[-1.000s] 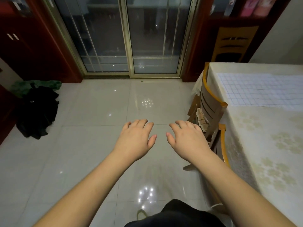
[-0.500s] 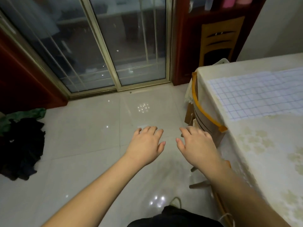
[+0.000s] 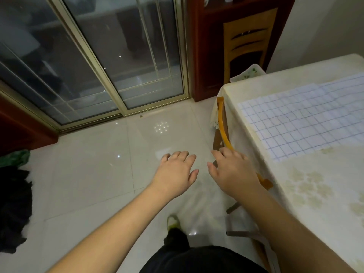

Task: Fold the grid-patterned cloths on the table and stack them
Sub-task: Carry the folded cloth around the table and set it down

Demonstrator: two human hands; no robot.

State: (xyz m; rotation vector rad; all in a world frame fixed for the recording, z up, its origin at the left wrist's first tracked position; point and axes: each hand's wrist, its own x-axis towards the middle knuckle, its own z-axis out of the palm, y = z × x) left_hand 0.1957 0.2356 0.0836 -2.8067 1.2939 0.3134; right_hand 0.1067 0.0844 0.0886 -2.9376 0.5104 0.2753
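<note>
Your left hand [image 3: 175,172] and right hand [image 3: 232,170] hover over the floor, grip slack, holding nothing. Grid-patterned cloth [image 3: 303,119] lies flat on the counter [image 3: 315,194].

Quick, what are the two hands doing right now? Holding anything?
Left hand: open, fingers spread, holding nothing.
Right hand: open, fingers relaxed, holding nothing, held out in front of the chair.

Wooden chair [image 3: 223,127] tucked beside table; dark clothes [image 3: 13,209] (floor).
</note>
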